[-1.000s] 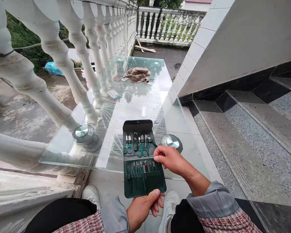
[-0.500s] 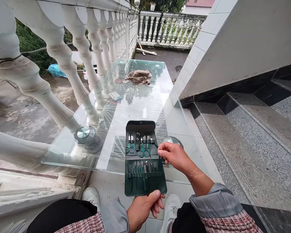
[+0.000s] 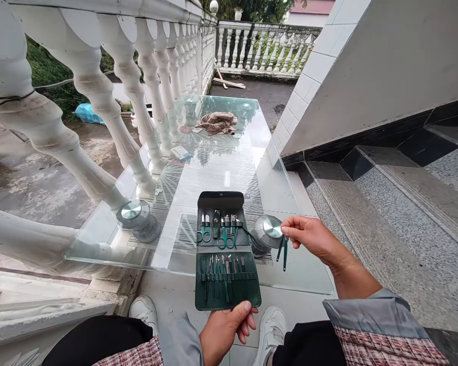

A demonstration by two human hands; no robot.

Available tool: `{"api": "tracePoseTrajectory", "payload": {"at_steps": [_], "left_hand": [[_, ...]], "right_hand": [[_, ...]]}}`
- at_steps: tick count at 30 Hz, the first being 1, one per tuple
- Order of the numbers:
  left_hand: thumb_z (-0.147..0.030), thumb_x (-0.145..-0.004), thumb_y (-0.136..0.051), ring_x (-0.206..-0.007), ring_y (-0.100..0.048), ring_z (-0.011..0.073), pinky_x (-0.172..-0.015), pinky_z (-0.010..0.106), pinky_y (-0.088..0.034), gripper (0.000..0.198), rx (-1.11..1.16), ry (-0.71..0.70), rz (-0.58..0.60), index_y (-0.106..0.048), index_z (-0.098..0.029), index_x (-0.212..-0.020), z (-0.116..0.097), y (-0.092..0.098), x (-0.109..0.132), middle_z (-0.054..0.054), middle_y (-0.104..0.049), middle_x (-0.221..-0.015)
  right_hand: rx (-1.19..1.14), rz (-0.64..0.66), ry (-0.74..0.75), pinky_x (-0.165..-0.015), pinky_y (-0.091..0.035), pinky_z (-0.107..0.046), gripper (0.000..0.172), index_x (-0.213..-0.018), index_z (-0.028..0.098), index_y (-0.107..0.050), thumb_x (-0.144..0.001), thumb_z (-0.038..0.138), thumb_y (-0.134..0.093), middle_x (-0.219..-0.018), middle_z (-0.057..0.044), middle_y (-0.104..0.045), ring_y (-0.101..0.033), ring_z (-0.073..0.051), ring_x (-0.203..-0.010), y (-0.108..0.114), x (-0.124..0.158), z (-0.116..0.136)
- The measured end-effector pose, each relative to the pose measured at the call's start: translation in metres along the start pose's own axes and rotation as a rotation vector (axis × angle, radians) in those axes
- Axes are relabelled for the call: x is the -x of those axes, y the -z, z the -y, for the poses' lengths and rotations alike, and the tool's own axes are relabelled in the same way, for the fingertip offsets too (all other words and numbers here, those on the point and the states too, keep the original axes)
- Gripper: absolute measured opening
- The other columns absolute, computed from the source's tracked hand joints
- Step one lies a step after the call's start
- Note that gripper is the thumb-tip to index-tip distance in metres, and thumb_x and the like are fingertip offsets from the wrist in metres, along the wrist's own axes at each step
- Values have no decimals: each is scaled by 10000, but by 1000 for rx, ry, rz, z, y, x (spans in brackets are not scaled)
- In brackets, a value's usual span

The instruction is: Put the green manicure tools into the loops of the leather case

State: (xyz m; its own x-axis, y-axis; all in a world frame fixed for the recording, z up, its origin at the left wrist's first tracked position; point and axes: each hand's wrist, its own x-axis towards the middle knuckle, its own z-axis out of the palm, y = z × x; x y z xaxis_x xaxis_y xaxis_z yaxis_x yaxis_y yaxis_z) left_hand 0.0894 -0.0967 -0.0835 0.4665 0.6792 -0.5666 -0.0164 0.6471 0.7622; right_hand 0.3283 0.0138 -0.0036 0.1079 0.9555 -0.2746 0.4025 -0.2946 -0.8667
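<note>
My left hand grips the bottom edge of an opened dark green manicure case, thumb on top. Small scissors, nail clippers and other tools sit in the loops of its upper panel. Several slim tools stand under a strap in the lower panel. To the right of the case, my right hand pinches the top of two slim dark green tool pieces that hang downward, slightly apart. Whether they join under the fingers is hidden.
A glass table on round metal-capped supports lies beyond the case. On it are a crumpled brown cloth and a small box. White balusters line the left; stone steps rise at right.
My right hand has moved right, away from the case's upper right edge, and the slim dark green pieces now hang visibly from its fingers. My left hand and the case have barely shifted.
</note>
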Motion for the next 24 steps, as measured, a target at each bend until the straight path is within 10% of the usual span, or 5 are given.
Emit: {"api": "tracePoseTrajectory", "payload": {"at_steps": [15, 24], "left_hand": [[-677, -691, -532, -557, -426, 104, -524, 246, -364, 587, 29, -30, 21, -646, -117, -823, 9, 0, -4, 13, -536, -663], [-674, -726, -487, -545, -425, 105, -501, 244, -362, 556, 0, -84, 29, -584, -129, -680, 20, 4, -11, 22, -529, -639]], "right_hand": [[495, -360, 181, -716, -437, -351, 188, -785, 219, -664, -712, 325, -528, -843, -55, -653, -568, -207, -766, -11, -4, -9], [211, 265, 121, -541, -442, -258, 211, -770, 213, -633, -778, 364, -487, -694, -2, -601, -511, -123, -562, -74, 38, 18]]}}
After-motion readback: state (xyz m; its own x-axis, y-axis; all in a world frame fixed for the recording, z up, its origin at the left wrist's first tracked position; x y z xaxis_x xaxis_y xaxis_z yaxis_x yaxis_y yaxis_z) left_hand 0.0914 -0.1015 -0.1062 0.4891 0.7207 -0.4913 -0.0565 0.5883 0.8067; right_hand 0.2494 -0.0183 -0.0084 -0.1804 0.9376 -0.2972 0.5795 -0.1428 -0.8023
